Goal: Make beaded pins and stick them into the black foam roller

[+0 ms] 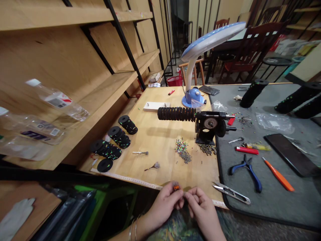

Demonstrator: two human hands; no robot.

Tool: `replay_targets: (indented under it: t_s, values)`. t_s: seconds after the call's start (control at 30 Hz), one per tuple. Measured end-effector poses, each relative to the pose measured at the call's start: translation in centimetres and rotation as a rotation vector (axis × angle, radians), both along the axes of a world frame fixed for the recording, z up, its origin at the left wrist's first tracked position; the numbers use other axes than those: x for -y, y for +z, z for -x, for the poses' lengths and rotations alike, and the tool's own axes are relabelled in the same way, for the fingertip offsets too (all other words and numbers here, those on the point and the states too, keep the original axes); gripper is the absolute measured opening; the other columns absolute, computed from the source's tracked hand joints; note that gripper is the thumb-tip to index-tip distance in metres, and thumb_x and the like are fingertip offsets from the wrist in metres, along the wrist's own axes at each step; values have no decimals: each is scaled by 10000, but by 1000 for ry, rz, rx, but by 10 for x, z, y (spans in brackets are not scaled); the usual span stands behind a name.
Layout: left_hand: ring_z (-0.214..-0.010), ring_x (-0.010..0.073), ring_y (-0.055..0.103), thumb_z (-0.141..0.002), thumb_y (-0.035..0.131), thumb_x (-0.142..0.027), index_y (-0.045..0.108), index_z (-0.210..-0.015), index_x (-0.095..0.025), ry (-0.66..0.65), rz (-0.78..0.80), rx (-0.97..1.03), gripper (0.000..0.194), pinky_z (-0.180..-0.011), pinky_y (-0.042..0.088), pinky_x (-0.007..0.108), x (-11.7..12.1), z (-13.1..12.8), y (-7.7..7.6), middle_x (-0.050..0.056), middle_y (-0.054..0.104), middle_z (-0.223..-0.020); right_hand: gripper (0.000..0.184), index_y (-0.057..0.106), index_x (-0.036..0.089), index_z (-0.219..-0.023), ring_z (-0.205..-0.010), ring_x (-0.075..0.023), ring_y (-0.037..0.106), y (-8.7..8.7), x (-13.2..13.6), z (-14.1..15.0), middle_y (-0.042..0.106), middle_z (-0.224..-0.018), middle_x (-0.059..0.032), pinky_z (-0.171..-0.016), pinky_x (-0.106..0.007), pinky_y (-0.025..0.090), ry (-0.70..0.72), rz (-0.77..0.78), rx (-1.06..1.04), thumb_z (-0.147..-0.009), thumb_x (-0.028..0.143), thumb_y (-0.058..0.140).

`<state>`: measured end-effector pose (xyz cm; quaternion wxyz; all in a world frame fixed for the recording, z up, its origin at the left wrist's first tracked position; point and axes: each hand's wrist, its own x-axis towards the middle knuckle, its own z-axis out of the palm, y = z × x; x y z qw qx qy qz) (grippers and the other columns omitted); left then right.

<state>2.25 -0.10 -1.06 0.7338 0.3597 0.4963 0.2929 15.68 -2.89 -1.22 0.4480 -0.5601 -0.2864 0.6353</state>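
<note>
The left hand (164, 208) is held low over the lap, fingers curled in, with a small orange piece (176, 187) pinched at the fingertips; the piece is tiny, partly covered by the fingers, and its exact kind cannot be told; a dark fuzzy bit appears to sit with it, though this is unclear. The right hand (202, 211) is curled in just beside the left, fingertips close to the piece; whether it is pinching anything cannot be told. Bangles (132, 231) are worn on the left wrist. Both hands are just off the near edge of the wooden table (160, 174), along which a measuring tape (125, 177) lies. Thread snips (232, 193) are nearest the right hand, on the grey mat (283, 207); blue-handled pliers (247, 174) and an orange-handled tool (278, 174) lie beyond them. A geared hand winder (209, 125) stands on the table, with a black coiled rod (176, 113) on its shaft; a heap of coloured beads (182, 147) and a heap of dark pins (207, 149) lie before it; black spools (127, 124) are set to the left. For a piece this small, a firm pad-to-pad pinch, kept low and close to the body, is judged best; the other hand is best kept steady alongside.
</note>
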Motion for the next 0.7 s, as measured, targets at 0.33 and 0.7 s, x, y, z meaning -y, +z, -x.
replay_targets:
  t_s: [0.33, 0.7]
  values:
    - [-481, 100, 428, -753, 648, -504, 503, -743, -186, -72, -91, -116, 350, -515, 350, 233, -2, -4, 19, -66, 486, -519, 588, 564, 177, -752, -346, -67, 301, -5, -2, 0, 408, -360, 109, -403, -194, 206, -1, -17, 2, -608, 738, 665]
    - [-486, 102, 432, -773, 628, -471, 500, -758, -186, -90, -108, -107, 313, -525, 351, 238, -1, -6, 20, -58, 493, -523, 516, 517, 201, -741, -358, -64, 247, -13, -1, -5, 376, -362, 120, -407, -192, 170, -78, 4, -65, -676, 694, 655]
